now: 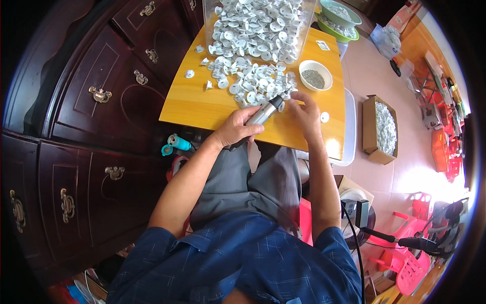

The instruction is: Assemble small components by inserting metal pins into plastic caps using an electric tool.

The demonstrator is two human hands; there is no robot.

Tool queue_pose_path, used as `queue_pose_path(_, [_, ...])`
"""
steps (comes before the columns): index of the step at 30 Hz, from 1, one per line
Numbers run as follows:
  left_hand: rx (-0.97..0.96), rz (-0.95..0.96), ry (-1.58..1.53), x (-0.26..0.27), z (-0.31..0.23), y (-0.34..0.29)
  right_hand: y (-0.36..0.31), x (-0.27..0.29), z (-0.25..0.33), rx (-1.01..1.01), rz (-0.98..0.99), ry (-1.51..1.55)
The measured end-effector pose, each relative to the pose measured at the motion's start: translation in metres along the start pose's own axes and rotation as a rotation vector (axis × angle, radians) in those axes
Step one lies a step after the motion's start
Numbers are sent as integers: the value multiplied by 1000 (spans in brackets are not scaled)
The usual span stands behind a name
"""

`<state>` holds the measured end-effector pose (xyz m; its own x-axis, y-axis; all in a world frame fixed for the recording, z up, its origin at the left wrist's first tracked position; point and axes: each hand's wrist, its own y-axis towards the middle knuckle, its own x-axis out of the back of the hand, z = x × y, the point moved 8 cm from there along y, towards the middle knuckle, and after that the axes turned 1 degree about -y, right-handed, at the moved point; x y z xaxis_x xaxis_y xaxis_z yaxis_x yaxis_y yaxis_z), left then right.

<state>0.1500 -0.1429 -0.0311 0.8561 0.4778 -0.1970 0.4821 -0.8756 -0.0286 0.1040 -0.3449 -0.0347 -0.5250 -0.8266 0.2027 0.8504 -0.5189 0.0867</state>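
Observation:
My left hand (238, 126) is wrapped around an electric screwdriver (262, 112) with a silver body and a black nose, tilted up and to the right. At its tip, my right hand (305, 111) is closed in a pinch on a small white plastic part (286, 95), mostly hidden by the fingers and the tool. Beyond both hands lies a loose heap of white plastic parts (243, 76), round discs with short stems. One more white disc (324, 117) rests to the right of my right hand.
On the wooden table (187, 104) stand a clear bin (302, 35) full of white parts and a white bowl (327, 80) of tiny metal pieces. Dark drawers (91, 101) flank the left. A cardboard box (371, 131) of white parts and pink chairs (410, 268) are at the right.

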Motion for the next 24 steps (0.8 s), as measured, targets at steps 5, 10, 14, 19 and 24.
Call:
queue_pose_path(5, [20, -16, 15, 2, -1, -2, -10, -22, 26, 308, 39, -434])
queue_pose_path(10, [33, 13, 23, -2, -1, 0, -6, -18, 14, 185, 34, -393])
queue_pose_path(14, [29, 45, 6, -4, 0, 2, -11, 2, -4, -19, -44, 67])
queue_pose_path(19, [71, 63, 60, -2, 5, -1, -17, 18, -1, -138, -76, 124])
queue_pose_path(24, [88, 100, 84, -9, 2, 0, -17, 19, -6, -87, -91, 201])
